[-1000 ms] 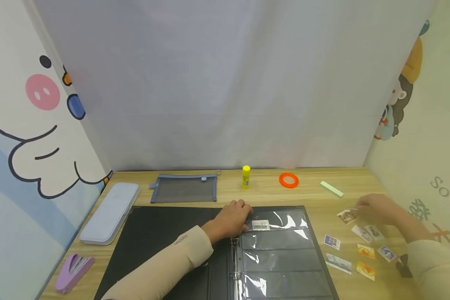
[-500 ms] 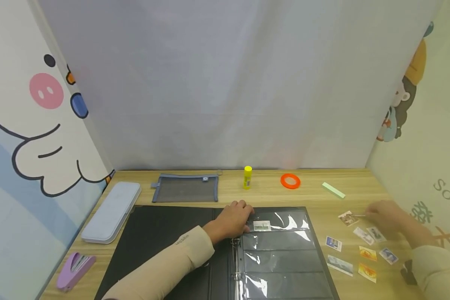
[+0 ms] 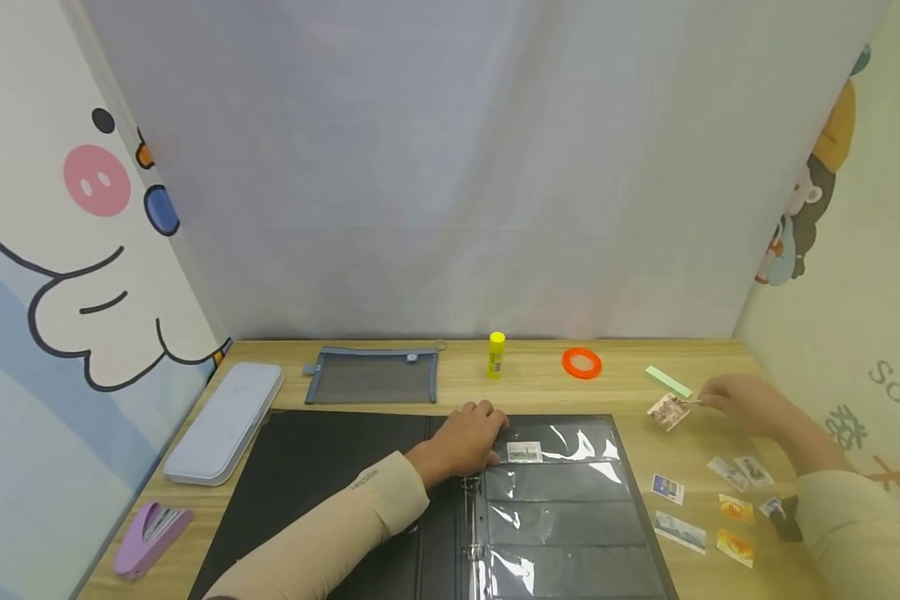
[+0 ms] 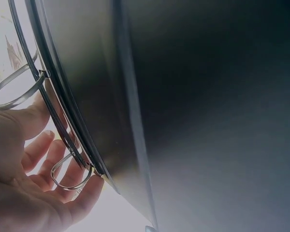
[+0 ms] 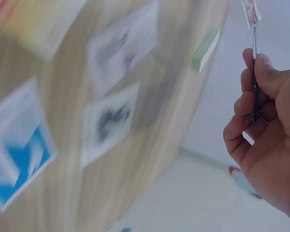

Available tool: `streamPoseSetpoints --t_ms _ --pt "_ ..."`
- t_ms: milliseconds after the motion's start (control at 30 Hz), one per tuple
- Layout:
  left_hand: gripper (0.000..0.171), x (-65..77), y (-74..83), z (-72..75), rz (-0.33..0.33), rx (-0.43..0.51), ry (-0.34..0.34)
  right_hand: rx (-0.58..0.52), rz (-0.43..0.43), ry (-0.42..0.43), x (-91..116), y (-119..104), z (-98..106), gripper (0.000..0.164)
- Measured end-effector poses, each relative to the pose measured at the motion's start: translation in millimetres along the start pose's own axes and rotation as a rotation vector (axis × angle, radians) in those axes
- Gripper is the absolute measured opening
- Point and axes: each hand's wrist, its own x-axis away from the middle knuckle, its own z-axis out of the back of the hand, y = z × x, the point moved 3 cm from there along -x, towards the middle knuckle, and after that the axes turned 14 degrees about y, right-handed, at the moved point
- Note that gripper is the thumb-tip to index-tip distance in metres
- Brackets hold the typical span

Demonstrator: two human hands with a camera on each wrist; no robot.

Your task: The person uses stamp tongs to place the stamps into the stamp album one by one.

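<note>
My right hand (image 3: 742, 402) pinches metal tweezers (image 5: 254, 72) between thumb and fingers. A brownish stamp (image 3: 669, 412) hangs from the tweezer tips, lifted above the table. My left hand (image 3: 465, 437) rests on a black ring album (image 3: 345, 467), beside its upper ring and the inner edge of the clear pocket page (image 3: 570, 521). In the left wrist view its fingers (image 4: 84, 195) lie loosely bent by the metal rings (image 4: 70, 176). A small stamp (image 3: 524, 452) sits in the page's top pocket.
Several loose stamps (image 3: 735, 508) lie on the table right of the album. Behind it are a mesh zip pouch (image 3: 375, 377), glue stick (image 3: 496, 357), orange ring (image 3: 582, 363) and pale green strip (image 3: 668, 381). A light case (image 3: 225, 425) and purple stapler (image 3: 152, 540) stand left.
My right hand moves up and left, and the brownish stamp that lay on the table is now lifted in the tweezers. The left hand stays on the album.
</note>
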Motion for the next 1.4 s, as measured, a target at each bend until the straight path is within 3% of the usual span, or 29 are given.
streamPoseSetpoints --t_ms 300,633,867,1300,1400 --pt "0.05 -0.4 0.5 -0.3 0.004 0.0 -0.004 -0.048 0.027 0.002 -43 -47 -21 0.012" --pt "0.05 -0.5 1.0 -1.8 -0.003 0.001 -0.008 -0.063 0.145 0.03 -71 -88 -57 0.01" --pt "0.049 -1.6 -1.6 -3.9 -0.004 0.003 0.002 -0.046 0.227 -0.028 -80 -103 -74 0.011" --pt "0.049 -1.1 -0.8 -1.4 0.004 0.014 -0.017 -0.025 0.504 -0.069 -77 -120 -82 0.014" --pt "0.049 -1.2 -1.0 -2.2 0.0 0.01 -0.016 -0.032 0.519 -0.079 -76 -123 -86 0.014"
